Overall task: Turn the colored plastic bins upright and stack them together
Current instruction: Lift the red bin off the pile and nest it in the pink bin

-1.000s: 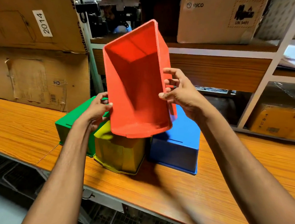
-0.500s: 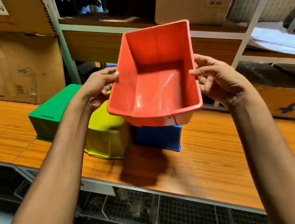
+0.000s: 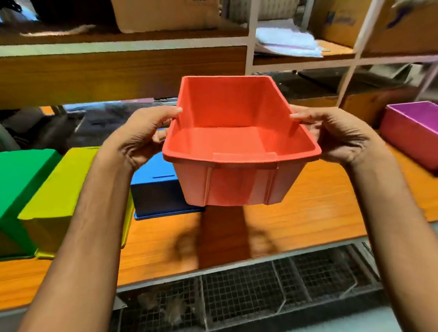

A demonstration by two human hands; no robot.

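Note:
I hold a red bin upright in the air above the wooden shelf, its opening facing up. My left hand grips its left rim and my right hand grips its right rim. Below and to the left, three bins lie upside down on the shelf: a green bin at the far left, a yellow bin beside it, and a blue bin partly hidden behind my left arm and the red bin. A purple bin stands upright at the far right.
The orange wooden shelf runs left to right, its front edge just below the bins. Wire mesh baskets sit under it. Cardboard boxes and folded cloth fill the upper shelves behind.
The red bin has turned from tilted on end to upright and moved right and lower. The view has swung right, bringing the purple bin into sight.

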